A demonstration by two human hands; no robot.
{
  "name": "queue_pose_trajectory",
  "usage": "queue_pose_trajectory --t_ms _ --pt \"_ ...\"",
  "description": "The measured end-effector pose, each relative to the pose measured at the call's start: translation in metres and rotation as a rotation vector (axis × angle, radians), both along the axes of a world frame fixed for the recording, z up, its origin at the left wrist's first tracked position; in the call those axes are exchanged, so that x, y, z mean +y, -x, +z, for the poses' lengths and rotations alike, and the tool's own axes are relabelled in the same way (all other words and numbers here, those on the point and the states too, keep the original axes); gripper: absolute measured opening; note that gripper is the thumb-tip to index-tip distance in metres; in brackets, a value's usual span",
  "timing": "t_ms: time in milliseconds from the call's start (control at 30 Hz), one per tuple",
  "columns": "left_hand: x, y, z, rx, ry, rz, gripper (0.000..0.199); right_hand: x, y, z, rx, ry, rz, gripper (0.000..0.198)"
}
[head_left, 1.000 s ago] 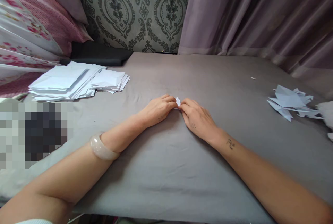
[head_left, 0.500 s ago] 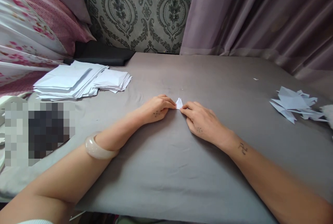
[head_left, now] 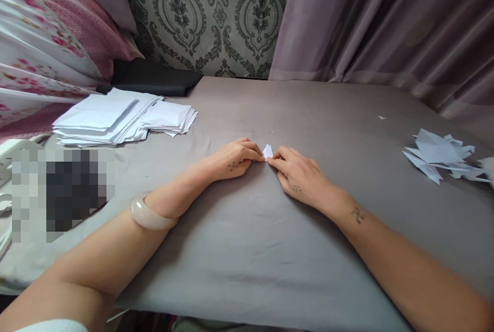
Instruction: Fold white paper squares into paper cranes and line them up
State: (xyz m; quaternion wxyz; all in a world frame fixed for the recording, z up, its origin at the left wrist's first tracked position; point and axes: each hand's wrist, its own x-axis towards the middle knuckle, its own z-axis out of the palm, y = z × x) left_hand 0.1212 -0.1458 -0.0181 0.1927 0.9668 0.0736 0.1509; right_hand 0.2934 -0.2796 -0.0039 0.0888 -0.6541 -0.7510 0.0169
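Note:
A small folded piece of white paper with a pointed top lies on the grey cloth, in the middle of the view. My left hand pinches its left lower corner, the fingers bent and pressed together. From the other side, my right hand holds the right lower edge between thumb and forefinger. The fingertips cover the paper's bottom corners. A pale bangle circles my left forearm.
Stacks of white paper sheets and smaller sheets lie at the back left. Folded paper shapes are heaped at the right. A paper scrap sits farther back. Black fabric lies by the wall; a blurred-out patch is at left.
Both hands keep hold of the folded paper and have drawn slightly closer together at its base. The whole view has shifted a little.

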Motion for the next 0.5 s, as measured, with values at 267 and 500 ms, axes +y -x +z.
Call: queue_pose_trajectory --t_ms 267,500 --pt "-0.004 -0.005 0.000 -0.063 0.251 0.289 0.022 0.015 -0.010 -0.013 0.563 -0.130 -0.294 0.028" --pt "-0.005 -0.003 -0.001 -0.089 0.275 0.213 0.020 0.018 -0.012 -0.022 0.730 -0.178 -0.276 0.029"
